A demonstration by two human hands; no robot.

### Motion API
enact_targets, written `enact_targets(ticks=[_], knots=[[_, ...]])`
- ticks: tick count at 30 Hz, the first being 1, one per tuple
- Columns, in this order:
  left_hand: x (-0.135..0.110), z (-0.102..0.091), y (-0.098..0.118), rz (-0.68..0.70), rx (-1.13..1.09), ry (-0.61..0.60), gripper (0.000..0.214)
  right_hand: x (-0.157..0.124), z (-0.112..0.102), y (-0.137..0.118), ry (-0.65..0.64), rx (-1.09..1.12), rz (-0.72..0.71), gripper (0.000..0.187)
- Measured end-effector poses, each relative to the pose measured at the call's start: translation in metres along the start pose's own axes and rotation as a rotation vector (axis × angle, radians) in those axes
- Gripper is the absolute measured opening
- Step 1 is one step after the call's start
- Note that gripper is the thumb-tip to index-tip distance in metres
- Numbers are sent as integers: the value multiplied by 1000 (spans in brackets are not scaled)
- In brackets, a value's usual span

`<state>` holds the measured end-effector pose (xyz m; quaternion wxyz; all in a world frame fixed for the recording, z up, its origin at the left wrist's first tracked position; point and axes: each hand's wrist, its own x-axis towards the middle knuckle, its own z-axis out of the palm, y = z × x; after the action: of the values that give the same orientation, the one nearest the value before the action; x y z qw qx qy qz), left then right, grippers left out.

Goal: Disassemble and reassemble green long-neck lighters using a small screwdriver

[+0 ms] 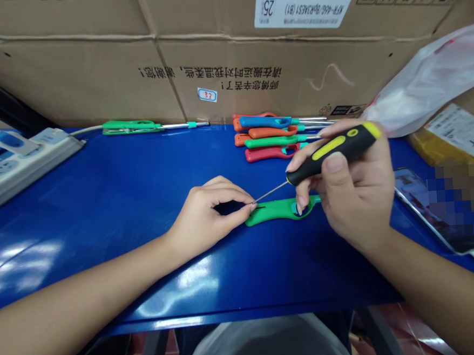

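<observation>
A black and yellow screwdriver [335,151] is gripped in my right hand [354,191], its thin shaft slanting down to the left. The shaft's tip meets the pinched thumb and forefinger of my left hand [207,212]; a tiny shiny bit shows there, too small to name for certain. Below the shaft, a green stick lighter [274,211] lies flat on the blue table [141,206], with a dark slot in its handle. My left fingertips are at its left end. Fingers of my right hand reach down to its trigger loop, and that hand hides its nozzle end.
Several coloured stick lighters [270,153] lie at the back, before a big cardboard box [92,74]. Another green lighter [130,125] lies further left. A white power strip [29,165] is at left; a phone [434,207] with a cable and a plastic bag [428,77] are at right.
</observation>
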<state>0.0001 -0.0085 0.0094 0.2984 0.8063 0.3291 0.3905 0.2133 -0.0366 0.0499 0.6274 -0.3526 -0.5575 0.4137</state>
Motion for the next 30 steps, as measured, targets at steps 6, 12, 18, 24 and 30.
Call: enact_targets(ticks=[6,12,18,24,30], knots=[[1,0,-3,32,23,-96,23,2,6,0,-9,-49,-53,17],[0,-2,-2,38,123,-197,50,16,9,-11,-131,-132,-298,14],[-3,-3,-5,19,141,-221,34,18,17,-16,-262,-243,-223,16],[-3,1,-7,15,117,-205,34,16,19,-5,-248,-247,-214,21],[-3,1,-7,26,123,-200,34,15,19,-2,-248,-227,-187,19]])
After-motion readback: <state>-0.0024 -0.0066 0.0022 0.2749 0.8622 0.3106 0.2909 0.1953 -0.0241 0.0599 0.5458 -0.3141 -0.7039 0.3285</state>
